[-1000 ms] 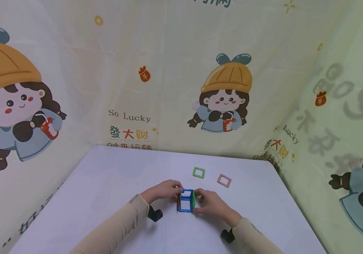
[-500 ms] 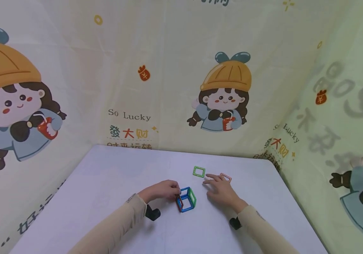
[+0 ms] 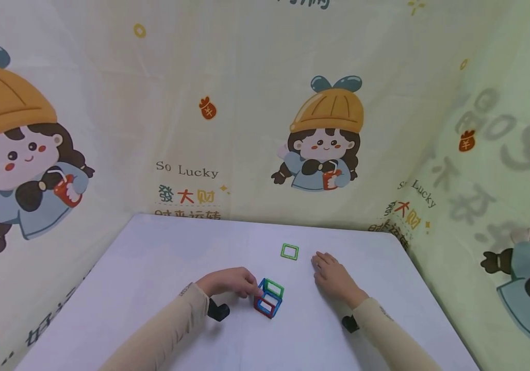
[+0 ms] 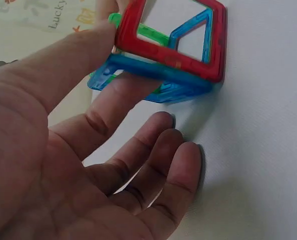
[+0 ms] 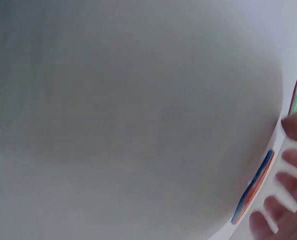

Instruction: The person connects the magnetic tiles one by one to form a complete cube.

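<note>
1. The left hand pinches the little frame box by its red square, so it stays up on the bench.
2. The right hand lies flat, fingers relaxed, covering an orange square; only its edge shows.
3. A green square lies near.

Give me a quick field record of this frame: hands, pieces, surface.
left hand: thumb and fingers pinch the frame cube, which sits on the table
frame cube: open square frames in red, blue and green, joined at edges
right hand: lies flat on the table, covering an orange-red square frame, seen only from the right wrist view
green square frame: flat, apart from both hands
table: white
</note>
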Available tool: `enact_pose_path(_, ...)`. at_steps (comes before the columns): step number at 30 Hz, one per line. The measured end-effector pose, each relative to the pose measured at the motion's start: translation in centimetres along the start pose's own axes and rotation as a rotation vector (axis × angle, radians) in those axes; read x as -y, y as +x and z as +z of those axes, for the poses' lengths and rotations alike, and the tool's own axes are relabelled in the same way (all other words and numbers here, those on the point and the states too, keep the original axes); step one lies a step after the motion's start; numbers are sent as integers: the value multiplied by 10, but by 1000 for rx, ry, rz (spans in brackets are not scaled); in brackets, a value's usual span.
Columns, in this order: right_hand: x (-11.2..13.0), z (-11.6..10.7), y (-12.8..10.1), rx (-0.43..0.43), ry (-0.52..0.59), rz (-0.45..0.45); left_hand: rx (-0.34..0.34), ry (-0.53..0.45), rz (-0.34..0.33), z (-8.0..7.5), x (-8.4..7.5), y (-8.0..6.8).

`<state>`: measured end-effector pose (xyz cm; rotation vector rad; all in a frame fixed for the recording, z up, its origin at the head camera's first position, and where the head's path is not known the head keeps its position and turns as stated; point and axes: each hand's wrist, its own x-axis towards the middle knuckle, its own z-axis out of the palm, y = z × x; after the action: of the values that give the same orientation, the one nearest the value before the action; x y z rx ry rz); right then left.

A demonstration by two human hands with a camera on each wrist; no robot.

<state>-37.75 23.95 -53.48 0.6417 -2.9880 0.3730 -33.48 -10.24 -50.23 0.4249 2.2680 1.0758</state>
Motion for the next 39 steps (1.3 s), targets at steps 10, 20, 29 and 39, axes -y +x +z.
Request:
enact_pose_path(10,-20,-15,-5,-99,67,124,41,-11,73,4,3,-1)
enact_pose_path(20,-25,-20,-4,-49,111,242,35,-62,139,10,7,1)
enact_pose_path(29,-23,-21,-3,-8,120,273,-5,-33,195,12,10,2)
enact_pose_path(39,-18,-20,-4,40,163,287,-110,54,142,19,8,2)
